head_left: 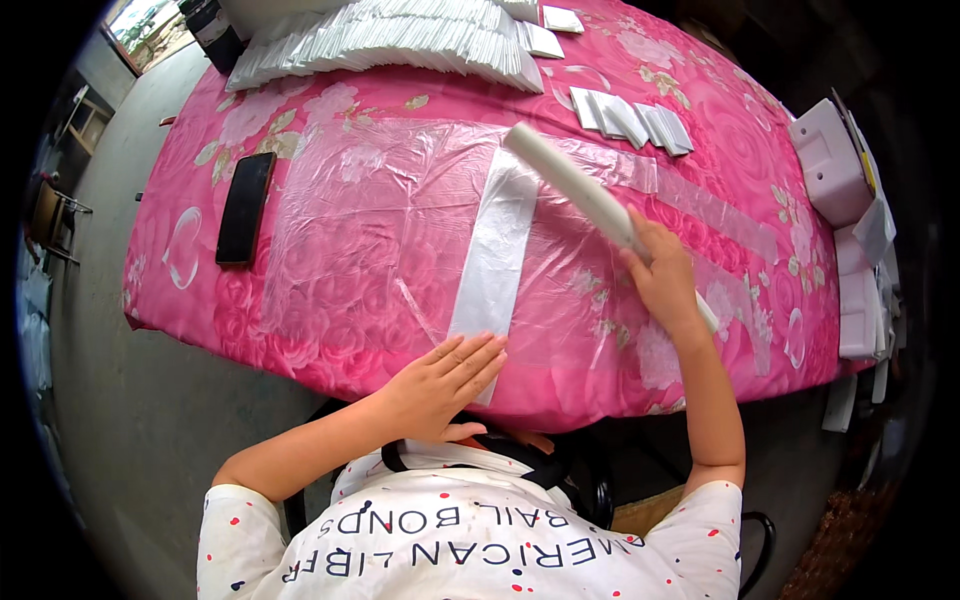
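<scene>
My left hand [447, 382] lies flat, fingers stretched out, on the near end of a long white folded strip [497, 240]. The strip runs away from me over a clear, wrinkled plastic sheet [345, 220]. My right hand [660, 272] is wrapped round a long white tube [568, 178], held slanting with its far end to the left, near the strip's far end. Whether the tube touches the sheet I cannot tell. Narrow clear bands [715, 210] of the plastic stretch out to the right, partly behind my right hand and the tube.
A pink flowered cloth [185, 290] covers the table. A black phone [246, 210] lies left of the plastic. Rows of folded white packets [400, 45] stand at the back, with a smaller group [630, 118] at the far right. White boxes [832, 170] stand at the right edge.
</scene>
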### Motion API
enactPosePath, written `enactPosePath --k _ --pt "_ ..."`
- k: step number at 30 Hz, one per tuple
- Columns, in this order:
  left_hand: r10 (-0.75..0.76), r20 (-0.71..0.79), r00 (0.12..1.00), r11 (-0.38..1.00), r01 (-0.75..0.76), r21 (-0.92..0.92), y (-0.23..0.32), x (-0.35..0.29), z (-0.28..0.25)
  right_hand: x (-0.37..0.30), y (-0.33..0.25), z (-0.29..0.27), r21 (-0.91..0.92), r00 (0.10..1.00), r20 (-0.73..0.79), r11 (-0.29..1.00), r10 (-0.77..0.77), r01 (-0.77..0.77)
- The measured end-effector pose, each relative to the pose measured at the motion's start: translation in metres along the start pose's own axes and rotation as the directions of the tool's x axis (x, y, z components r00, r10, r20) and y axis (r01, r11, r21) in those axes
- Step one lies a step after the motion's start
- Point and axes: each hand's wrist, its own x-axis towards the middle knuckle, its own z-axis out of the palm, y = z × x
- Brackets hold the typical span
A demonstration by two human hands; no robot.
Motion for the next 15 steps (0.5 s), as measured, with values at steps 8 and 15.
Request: enactPosePath --k 8,15 --pt "-0.051 0.034 0.998 0.96 0.04 0.275 0.027 -0.008 0.03 -0.042 -0.062 0.01 0.172 0.92 0.209 0.939 -0.331 0.299" --pt "0.01 -0.028 1.0 0.963 -0.002 0.269 0.029 -0.008 0.034 0.055 -0.034 0.045 0.122 0.945 0.097 0.946 -0.313 0.301"
